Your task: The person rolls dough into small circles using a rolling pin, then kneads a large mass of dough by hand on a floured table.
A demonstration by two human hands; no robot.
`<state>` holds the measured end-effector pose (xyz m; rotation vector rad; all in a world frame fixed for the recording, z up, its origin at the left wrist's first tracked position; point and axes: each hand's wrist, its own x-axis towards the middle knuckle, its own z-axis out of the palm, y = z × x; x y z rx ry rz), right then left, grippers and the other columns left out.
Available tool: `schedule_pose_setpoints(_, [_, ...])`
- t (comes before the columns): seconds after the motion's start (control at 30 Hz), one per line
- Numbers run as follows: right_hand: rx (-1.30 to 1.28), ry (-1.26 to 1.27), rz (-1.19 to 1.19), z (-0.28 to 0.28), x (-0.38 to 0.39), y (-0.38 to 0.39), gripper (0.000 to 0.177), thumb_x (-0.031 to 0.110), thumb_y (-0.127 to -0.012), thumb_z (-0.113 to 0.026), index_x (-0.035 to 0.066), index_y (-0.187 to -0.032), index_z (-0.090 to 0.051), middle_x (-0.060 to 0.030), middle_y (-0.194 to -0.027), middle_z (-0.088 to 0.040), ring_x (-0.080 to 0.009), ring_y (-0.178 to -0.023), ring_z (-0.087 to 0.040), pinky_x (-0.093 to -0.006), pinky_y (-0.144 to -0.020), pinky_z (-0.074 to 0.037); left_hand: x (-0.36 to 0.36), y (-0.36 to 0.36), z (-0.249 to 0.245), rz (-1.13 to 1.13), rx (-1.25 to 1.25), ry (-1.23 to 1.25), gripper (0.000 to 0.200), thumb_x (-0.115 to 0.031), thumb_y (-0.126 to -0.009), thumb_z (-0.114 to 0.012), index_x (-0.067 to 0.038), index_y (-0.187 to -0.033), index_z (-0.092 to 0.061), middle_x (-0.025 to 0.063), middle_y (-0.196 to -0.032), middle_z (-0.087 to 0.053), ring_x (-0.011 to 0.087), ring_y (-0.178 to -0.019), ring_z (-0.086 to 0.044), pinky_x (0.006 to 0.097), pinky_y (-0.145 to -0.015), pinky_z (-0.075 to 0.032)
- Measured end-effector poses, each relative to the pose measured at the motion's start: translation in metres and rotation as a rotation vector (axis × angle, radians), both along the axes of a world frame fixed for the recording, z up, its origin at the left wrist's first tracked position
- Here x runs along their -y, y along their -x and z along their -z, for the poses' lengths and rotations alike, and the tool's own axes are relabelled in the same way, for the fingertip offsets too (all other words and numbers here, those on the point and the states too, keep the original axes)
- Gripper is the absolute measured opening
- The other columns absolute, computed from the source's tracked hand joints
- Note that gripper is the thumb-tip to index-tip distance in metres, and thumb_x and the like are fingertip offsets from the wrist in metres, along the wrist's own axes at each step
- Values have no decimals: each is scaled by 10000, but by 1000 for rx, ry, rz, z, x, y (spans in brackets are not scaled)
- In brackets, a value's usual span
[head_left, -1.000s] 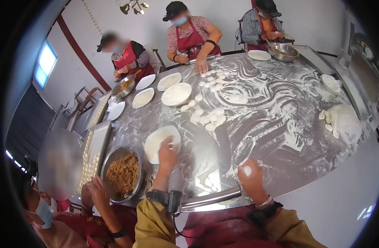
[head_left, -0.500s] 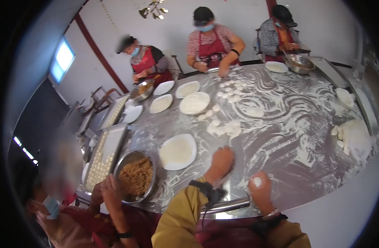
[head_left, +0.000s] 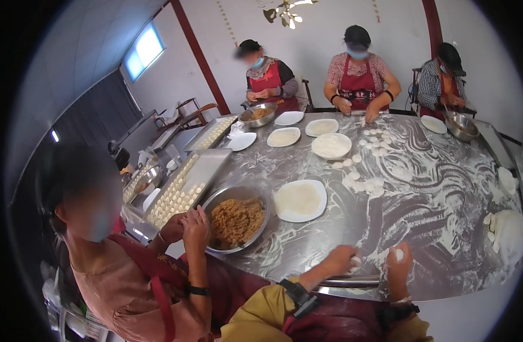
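Note:
My left hand point(head_left: 340, 259), slightly blurred, is low over the near edge of the steel table, its fingers curled about a small white dough piece point(head_left: 356, 261). To its right, my right hand point(head_left: 400, 268) is closed around another small dough piece point(head_left: 399, 255), which shows between thumb and fingers. A smooth metal rolling pin point(head_left: 349, 282) lies along the table edge just below my left hand. Several flattened dough pieces point(head_left: 364, 184) lie farther up on the floured surface.
Left of my arms, a co-worker point(head_left: 130, 268) holds both hands beside a steel bowl of brown filling point(head_left: 236, 222). Trays of small dough pieces point(head_left: 184, 188) stand beyond. A white plate point(head_left: 300, 200) holds flour; a dough mass point(head_left: 509, 233) lies right. Other people sit across the table.
The view has swung left, showing more of the neighbouring co-worker. My left hand has drawn back toward the table edge, nearer my right hand, and a dough piece now shows at its fingers.

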<state>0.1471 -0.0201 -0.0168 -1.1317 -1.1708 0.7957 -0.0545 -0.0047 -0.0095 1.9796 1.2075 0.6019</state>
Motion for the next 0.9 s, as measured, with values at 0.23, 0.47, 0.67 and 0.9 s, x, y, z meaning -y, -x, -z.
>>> schedule_pose_setpoints(0.23, [-33, 75, 17, -4, 4, -1, 157, 26, -828, -548, 57, -743, -421, -5, -577, -433, -76, -441, -444, -249, -385, -359, 23, -34, 21, -138, -50, -283, 162, -103, -833, -543, -24, -971, -572, 201, -890, -578, 384, -866, -556, 454, -759, -444])
schedule_pose_setpoints(0.47, [-88, 49, 26, 2, 6, -3, 142, 24, -830, -526, 71, -747, -420, 9, -587, -414, -64, -447, -425, -237, -364, -332, 38, -37, 15, -146, -40, -375, 199, -35, -798, -505, 1, -988, -551, 203, -908, -563, 374, -886, -546, 445, -786, -445])
schedule_pose_setpoints(0.67, [-12, -52, 59, 10, -1, -3, 122, 33, -845, -512, 79, -770, -427, 21, -612, -400, -58, -459, -405, -224, -385, -324, 38, -34, 29, -148, -33, -409, 247, -95, -813, -545, -3, -1043, -539, 200, -945, -562, 375, -918, -536, 441, -809, -439])
schedule_pose_setpoints(0.9, [162, -21, 79, 34, -10, -23, 121, 74, -838, -523, 31, -808, -414, -18, -716, -392, -109, -633, -384, -270, -576, -365, 43, -40, 30, -200, -74, -394, 272, -139, -846, -525, -5, -1082, -534, 195, -996, -570, 363, -957, -545, 428, -818, -443])
